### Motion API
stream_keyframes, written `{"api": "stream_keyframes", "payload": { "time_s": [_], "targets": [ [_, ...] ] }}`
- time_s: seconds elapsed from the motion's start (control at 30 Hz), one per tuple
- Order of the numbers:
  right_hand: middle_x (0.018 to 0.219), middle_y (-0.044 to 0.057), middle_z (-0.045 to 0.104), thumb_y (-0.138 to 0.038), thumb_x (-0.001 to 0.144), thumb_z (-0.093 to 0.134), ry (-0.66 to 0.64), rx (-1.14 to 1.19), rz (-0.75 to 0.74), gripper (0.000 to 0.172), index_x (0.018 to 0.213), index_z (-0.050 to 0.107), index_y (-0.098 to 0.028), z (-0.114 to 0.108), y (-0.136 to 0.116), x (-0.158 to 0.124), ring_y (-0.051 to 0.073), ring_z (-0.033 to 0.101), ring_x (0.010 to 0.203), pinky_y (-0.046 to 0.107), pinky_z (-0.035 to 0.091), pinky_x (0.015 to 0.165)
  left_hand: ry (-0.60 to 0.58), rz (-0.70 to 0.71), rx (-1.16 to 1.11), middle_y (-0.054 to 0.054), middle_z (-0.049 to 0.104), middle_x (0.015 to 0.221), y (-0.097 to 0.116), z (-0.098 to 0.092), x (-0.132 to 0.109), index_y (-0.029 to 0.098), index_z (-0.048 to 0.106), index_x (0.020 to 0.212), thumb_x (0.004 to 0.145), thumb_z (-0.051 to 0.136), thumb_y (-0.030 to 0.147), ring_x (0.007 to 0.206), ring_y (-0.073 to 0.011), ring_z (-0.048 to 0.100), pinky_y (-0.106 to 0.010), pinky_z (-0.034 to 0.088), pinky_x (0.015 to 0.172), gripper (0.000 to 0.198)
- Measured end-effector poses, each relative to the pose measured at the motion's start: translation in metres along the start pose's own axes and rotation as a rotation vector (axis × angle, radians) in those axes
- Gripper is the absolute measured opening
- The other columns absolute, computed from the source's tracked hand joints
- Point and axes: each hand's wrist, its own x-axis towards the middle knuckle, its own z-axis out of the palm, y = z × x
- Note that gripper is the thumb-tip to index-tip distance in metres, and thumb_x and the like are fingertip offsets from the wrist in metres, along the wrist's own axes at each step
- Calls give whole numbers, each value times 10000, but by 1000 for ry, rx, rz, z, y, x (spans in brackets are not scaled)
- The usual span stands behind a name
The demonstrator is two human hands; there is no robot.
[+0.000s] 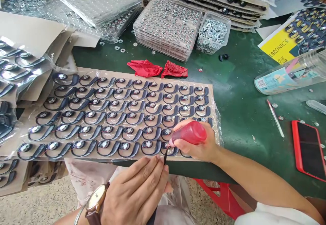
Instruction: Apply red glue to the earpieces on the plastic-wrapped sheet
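A board (175,80) covered in clear film carries rows of black ear-hook earphone parts (150,146), most with a round silver disc. My right hand (201,146) is wrapped round a red squeeze bottle (192,132), tilted so its nozzle meets an earphone part in the front row. Close to that same part is the dark tip of slim black tweezers (165,156), which my left hand (140,186) grips with fingers together. Most of the tweezers' body is hidden under the left hand.
Behind the board lie red cloth pieces (144,68), stacked clear trays (165,28) and a box of metal washers (213,31). To the right are a plastic jar (290,75), a pen (275,118) and a red-cased phone (308,150). More loaded boards (30,31) are stacked at left.
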Motion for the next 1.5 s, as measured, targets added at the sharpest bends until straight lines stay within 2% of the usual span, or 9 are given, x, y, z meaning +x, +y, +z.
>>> {"api": "stream_keyframes", "payload": {
  "time_s": [0.17, 0.47, 0.7, 0.93, 1.03, 1.2, 1.5],
  "targets": [
    [665, 20, 680, -340, 773, 719, 21, -5, 31, 195, 897, 638, -212, 1, 1, -1, 170, 649, 602, 327, 563, 608, -3, -9, -8, -105, 687, 1131, -1, -1, 1, 68, 655, 1091, 871, 602, 141, 1176, -233, 588, -369, 411, 1101, 239],
    [586, -8, 670, -349, 790, 698, 88, -88, 36, 169, 874, 631, -219, -1, -3, 0, 161, 643, 552, 307, 547, 571, -13, -9, -17, -91, 695, 1111, -5, -1, 0, 79, 659, 1085, 896, 557, 153, 1163, -217, 599, -363, 402, 1112, 227],
    [632, 12, 691, -341, 768, 723, 53, 43, 47, 194, 876, 627, -213, 1, -1, -1, 166, 642, 549, 317, 550, 553, -33, -13, -36, -97, 688, 1128, -5, -2, 0, 59, 646, 1107, 902, 551, 147, 1202, -222, 569, -373, 358, 1142, 242],
    [657, 20, 690, -352, 755, 730, 8, 24, 25, 199, 864, 646, -209, 1, -2, 0, 164, 644, 568, 300, 549, 547, -42, -12, -50, -96, 693, 1116, -4, -4, -2, 60, 644, 1114, 906, 555, 158, 1205, -218, 566, -369, 349, 1142, 246],
    [621, 10, 679, -344, 764, 723, 32, 51, 52, 196, 868, 635, -203, 0, -3, 0, 158, 638, 547, 297, 543, 548, -37, -10, -63, -103, 695, 1108, -6, -3, -1, 50, 646, 1108, 894, 573, 147, 1192, -228, 576, -374, 356, 1135, 246],
    [594, 2, 652, -325, 804, 682, 126, -3, 68, 148, 841, 635, -189, -2, -3, 1, 150, 636, 559, 282, 526, 557, -6, -30, -73, -86, 706, 1082, -8, -3, 5, 62, 664, 1068, 894, 586, 164, 1135, -208, 614, -351, 400, 1096, 216],
    [620, -10, 670, -317, 824, 667, 80, -99, 47, 129, 854, 634, -195, -2, 0, 2, 131, 641, 574, 261, 518, 589, -5, -53, -111, -89, 700, 1104, -6, -7, 5, 57, 661, 1077, 891, 593, 145, 1142, -203, 607, -356, 405, 1074, 217]
  ]
}}
